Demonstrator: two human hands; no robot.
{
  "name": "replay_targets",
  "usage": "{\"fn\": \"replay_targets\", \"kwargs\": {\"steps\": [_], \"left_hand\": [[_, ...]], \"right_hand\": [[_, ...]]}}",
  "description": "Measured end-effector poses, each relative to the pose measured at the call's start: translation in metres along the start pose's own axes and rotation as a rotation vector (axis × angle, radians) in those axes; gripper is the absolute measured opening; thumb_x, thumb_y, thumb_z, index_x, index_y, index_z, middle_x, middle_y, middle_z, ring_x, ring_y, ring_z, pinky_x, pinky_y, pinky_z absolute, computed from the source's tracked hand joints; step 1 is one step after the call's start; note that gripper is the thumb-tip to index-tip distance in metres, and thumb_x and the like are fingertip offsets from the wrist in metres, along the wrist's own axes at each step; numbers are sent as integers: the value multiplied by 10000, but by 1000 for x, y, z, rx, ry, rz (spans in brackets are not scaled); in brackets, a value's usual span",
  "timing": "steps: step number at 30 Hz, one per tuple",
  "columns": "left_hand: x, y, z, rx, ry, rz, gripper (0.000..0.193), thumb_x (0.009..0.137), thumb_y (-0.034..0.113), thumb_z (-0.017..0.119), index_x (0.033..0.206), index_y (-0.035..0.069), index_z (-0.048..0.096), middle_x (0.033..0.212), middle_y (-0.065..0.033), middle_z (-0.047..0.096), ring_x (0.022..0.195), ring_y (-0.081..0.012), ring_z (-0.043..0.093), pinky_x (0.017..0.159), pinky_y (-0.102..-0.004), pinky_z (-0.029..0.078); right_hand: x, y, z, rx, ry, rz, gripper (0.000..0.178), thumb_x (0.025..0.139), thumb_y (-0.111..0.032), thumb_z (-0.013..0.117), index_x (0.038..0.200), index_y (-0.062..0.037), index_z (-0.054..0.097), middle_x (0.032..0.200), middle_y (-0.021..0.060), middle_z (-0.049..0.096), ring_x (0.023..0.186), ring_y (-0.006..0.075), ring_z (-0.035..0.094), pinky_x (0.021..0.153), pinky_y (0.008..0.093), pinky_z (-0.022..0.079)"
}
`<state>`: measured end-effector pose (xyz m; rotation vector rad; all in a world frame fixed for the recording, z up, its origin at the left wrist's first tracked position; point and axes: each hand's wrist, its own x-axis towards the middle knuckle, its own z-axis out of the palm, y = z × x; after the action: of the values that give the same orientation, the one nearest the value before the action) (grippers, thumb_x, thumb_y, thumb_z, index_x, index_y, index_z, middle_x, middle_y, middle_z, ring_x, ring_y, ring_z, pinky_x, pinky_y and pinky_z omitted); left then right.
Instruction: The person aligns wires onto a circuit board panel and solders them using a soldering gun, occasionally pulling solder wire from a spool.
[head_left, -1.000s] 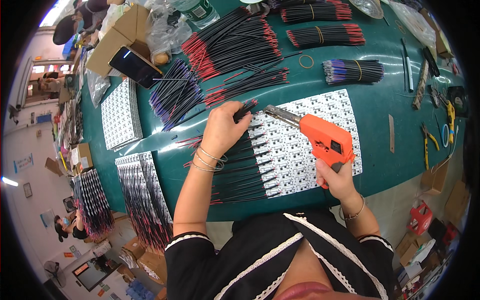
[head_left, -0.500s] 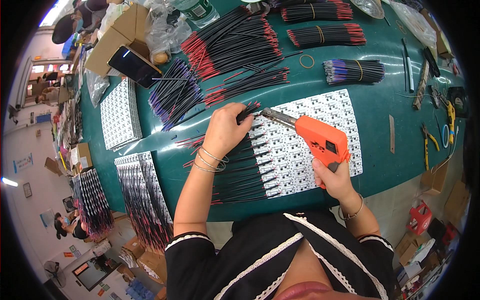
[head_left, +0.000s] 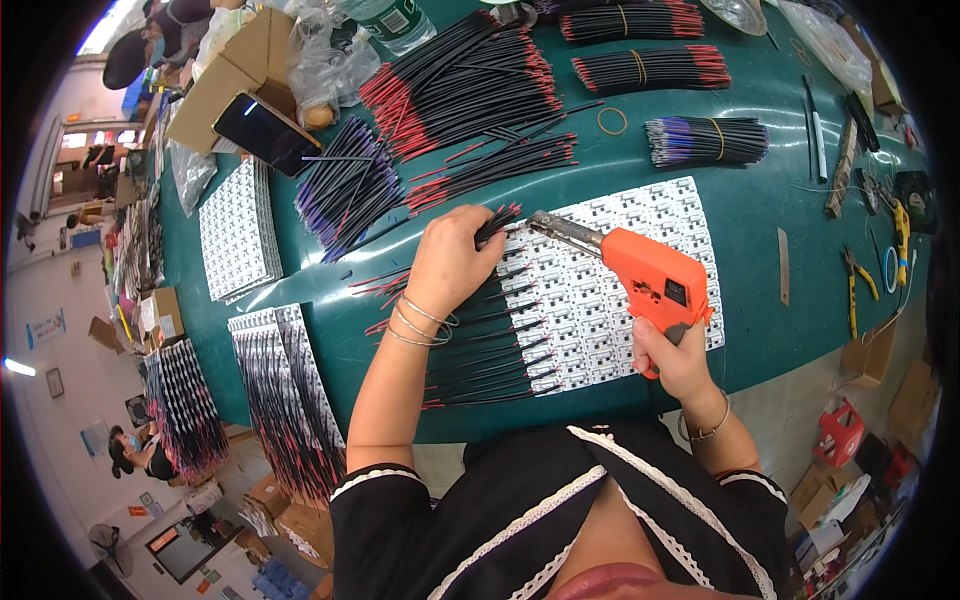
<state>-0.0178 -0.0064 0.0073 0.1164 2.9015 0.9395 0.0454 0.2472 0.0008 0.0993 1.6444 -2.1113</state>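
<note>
My left hand is closed on a small bunch of black wires with red ends, at the upper left edge of a white sheet of small circuit boards. My right hand is wrapped round the grip of an orange soldering gun. The gun's metal tip points left over the sheet, just right of the bunched wire ends. Along the sheet's left side, several black wires lie in rows with one end on the boards. Whether the tip touches anything is unclear.
Beyond my hands lie a heap of black-and-red wires, a purple-ended pile and banded bundles. Stacked board sheets, wired sheets and a phone are at left. Yellow-handled pliers lie right.
The soldering gun and my right hand have shifted slightly to the right, and the tip now sits a little farther from the wire ends. My left hand has stayed in place.
</note>
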Motion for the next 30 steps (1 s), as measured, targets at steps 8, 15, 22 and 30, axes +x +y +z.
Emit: {"fn": "replay_targets", "kwargs": {"steps": [8, 15, 22, 30], "left_hand": [[1, -1, -2, -14, -38, 13, 178, 692, 94, 613, 785, -50, 568, 728, -185, 565, 682, -349, 547, 616, -385, 436], [0, 3, -2, 12, -21, 11, 162, 698, 88, 602, 779, -49, 566, 724, -187, 563, 671, -351, 544, 609, -388, 433], [-1, 4, 1, 16, 21, 28, 152, 701, 87, 600, 774, -43, 570, 725, -184, 568, 664, -349, 551, 606, -389, 438], [0, 6, 0, 42, 13, 43, 152, 698, 81, 599, 774, -47, 567, 723, -187, 565, 646, -351, 549, 596, -390, 439]], "right_hand": [[2, 2, 2, -33, -20, 16, 134, 846, -111, 520, 901, 0, 470, 535, 13, 468, 395, 72, 438, 374, 205, 361], [2, 1, 3, 2, -11, 12, 114, 847, -114, 522, 870, -13, 475, 530, 12, 473, 395, 70, 437, 372, 203, 357], [3, 1, 3, -20, -17, 17, 108, 848, -119, 522, 842, -19, 480, 515, 10, 468, 395, 70, 437, 375, 205, 359], [0, 1, 0, -7, 4, 14, 139, 847, -126, 519, 868, 3, 473, 516, 20, 467, 397, 77, 437, 385, 213, 374]]}}
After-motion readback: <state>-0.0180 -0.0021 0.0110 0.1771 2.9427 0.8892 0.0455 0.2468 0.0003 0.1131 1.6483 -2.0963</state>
